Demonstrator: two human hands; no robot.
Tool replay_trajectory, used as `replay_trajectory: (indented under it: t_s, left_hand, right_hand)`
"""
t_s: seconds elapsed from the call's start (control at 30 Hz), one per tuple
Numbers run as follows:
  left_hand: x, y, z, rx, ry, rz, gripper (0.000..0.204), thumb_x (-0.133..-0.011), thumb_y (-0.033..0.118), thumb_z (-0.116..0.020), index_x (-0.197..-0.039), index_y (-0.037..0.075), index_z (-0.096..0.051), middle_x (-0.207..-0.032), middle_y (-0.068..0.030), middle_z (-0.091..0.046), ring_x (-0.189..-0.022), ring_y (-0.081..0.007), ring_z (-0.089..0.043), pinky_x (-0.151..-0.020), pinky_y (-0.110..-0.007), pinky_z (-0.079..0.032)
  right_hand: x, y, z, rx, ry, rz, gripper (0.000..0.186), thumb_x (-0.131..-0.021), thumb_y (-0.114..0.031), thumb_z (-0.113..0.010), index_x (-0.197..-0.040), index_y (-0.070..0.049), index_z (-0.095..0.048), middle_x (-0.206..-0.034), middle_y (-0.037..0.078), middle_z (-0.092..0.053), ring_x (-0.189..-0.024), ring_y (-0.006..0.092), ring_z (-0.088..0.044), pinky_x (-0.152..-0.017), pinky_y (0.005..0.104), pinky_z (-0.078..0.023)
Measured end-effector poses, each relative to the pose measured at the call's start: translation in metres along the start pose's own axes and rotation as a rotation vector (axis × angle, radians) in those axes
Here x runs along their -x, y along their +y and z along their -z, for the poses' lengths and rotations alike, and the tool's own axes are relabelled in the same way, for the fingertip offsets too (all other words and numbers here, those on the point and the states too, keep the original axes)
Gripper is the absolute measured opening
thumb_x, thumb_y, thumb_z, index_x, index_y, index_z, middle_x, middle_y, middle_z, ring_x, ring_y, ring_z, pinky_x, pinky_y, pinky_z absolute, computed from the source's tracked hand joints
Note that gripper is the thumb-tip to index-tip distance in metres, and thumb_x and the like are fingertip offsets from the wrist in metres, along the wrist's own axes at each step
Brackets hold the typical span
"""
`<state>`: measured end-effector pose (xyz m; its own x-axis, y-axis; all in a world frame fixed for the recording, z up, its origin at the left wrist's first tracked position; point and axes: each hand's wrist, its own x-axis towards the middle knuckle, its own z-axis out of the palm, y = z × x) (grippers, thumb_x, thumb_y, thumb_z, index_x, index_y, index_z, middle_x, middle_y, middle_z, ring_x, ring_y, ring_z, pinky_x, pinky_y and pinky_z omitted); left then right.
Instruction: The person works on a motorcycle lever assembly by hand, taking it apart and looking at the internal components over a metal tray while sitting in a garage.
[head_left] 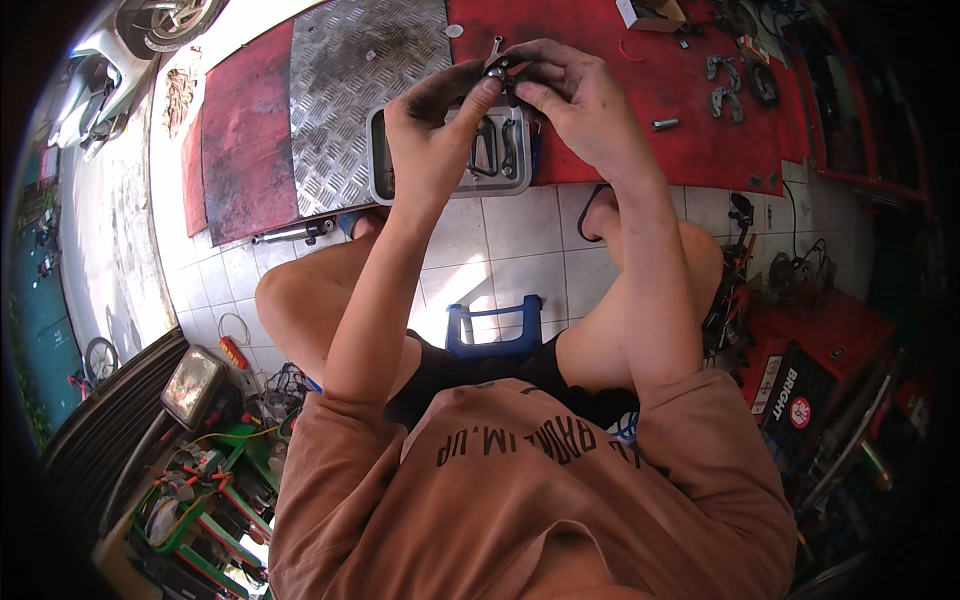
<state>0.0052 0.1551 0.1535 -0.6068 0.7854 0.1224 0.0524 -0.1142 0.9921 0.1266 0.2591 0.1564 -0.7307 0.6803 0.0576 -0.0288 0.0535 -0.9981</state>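
Observation:
Above the far side of a grey metal tray [378,165], both hands are raised and close together. They grip a small dark and shiny metal part [496,72] with a rounded knob and a short stem pointing away from me. My left hand [437,115], its fingers blackened with grime, pinches the part with the thumb on its near side. Closed on its right side, my right hand [572,95] has thumb and fingertips against it. Much of the part is hidden by the fingers. Inside the tray lie a dark metal frame-shaped piece [486,150] and a slim dark lever [508,145].
The tray rests on a low red platform [600,140] with a diamond-plate section [335,110]. Metal brackets [725,90], a small cylinder [664,125] and an open box [650,14] lie right. A blue stool [495,325] stands between my legs; a red toolbox [800,370] sits right.

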Motion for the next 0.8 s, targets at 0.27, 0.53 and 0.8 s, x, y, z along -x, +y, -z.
replay_trajectory:
  t_s: [0.27, 0.53, 0.8]
  left_hand:
    - [-0.026, 0.012, 0.025, -0.118, -0.232, -0.045, 0.024, -0.084, 0.009, -0.071, -0.102, -0.005, -0.066, -0.089, -0.0111, -0.071, -0.083, -0.0132, -0.067, -0.075, -0.025, -0.053]
    - [-0.016, 0.002, 0.012, -0.187, -0.157, -0.042, 0.03, -0.085, 0.012, -0.071, -0.109, -0.004, -0.063, -0.093, -0.0119, -0.07, -0.084, -0.0132, -0.065, -0.076, -0.023, -0.05]
    - [-0.028, -0.024, 0.021, 0.183, -0.136, 0.242, 0.029, -0.095, 0.023, -0.059, -0.105, -0.003, -0.064, -0.09, -0.0108, -0.07, -0.082, -0.0159, -0.066, -0.073, -0.027, -0.051]
  right_hand:
    - [-0.003, 0.005, -0.005, 0.146, 0.075, 0.132, 0.023, -0.084, -0.001, -0.063, -0.107, 0.0, -0.062, -0.084, 0.007, -0.068, -0.076, 0.0123, -0.066, -0.067, 0.0255, -0.053]
    - [-0.004, -0.011, -0.007, -0.028, 0.131, -0.017, 0.015, -0.082, 0.007, -0.063, -0.096, 0.006, -0.065, -0.089, 0.008, -0.068, -0.084, 0.0145, -0.066, -0.07, 0.0248, -0.055]
    - [-0.003, -0.016, 0.0, -0.113, 0.138, -0.029, 0.016, -0.084, 0.004, -0.064, -0.1, 0.003, -0.064, -0.087, 0.006, -0.068, -0.071, 0.0084, -0.062, -0.06, 0.021, -0.05]
